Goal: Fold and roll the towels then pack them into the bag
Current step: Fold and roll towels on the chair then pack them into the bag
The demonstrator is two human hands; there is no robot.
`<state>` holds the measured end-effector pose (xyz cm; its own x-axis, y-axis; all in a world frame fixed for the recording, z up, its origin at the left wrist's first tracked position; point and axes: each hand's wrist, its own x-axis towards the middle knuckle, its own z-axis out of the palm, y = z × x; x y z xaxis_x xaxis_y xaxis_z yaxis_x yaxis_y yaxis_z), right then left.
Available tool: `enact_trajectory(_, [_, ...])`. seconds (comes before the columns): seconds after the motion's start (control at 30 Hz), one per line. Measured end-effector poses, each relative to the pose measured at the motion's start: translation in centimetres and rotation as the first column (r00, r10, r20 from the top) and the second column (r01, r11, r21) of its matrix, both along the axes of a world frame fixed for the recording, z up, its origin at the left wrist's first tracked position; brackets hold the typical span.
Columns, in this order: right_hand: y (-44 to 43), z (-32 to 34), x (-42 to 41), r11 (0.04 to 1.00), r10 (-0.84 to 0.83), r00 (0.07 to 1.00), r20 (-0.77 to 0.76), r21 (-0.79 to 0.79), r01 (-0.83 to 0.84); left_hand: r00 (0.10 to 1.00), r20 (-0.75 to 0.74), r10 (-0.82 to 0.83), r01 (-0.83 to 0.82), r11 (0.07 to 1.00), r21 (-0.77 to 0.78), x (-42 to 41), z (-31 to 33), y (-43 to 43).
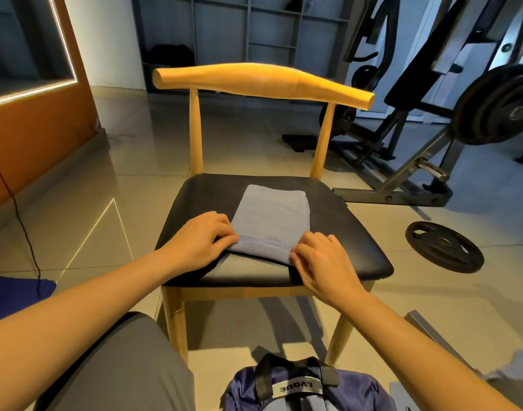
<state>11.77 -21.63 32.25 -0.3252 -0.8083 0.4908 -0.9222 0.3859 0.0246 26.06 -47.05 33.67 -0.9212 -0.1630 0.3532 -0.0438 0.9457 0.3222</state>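
On the black seat (352,241) of a wooden chair lies a blue-grey towel (272,215), folded into a narrow strip. Its long axis runs straight away from the person, from the near edge of the seat toward the chair's back rail (263,80). The far end lies flat. The near end, marked by a stitched hem, sits right at the fingertips and looks slightly lifted, with a shadow beneath it.

Both hands meet the towel at this near end, one at each corner. The left hand (199,240) is at the near left corner, its fingers (226,237) curled and pinching the hem. The right hand (324,264) is at the near right corner, its fingers (303,247) also curled round the edge. The rest of the strip stretches away beyond the knuckles, so a roll would likely travel forward, away from the body, with both hands equally close to the work.

A dark blue bag (355,387) sits on the floor just below the chair's front edge, close to the person's knees; whether it is open cannot be told.
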Motion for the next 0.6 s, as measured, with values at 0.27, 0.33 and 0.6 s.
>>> enact_trajectory(0.27, [0.0,0.6,-1.4,0.994,0.054,0.994,0.093,0.091,-0.062,0.999,0.043,-0.029,0.034,0.992,-0.121,-0.5,-0.3,-0.5])
enact_trajectory(0.33, [-0.3,1.5,-1.6,0.992,0.036,0.984,0.175,0.110,-0.056,0.994,0.107,0.022,-0.016,0.999,-0.051,-1.3,0.1,-0.2])
enact_trajectory(0.6, [-1.9,3.2,-2.9,0.976,-0.186,0.907,0.377,0.179,0.125,0.961,0.226,0.158,-0.208,0.954,0.216,-3.3,0.4,0.4])
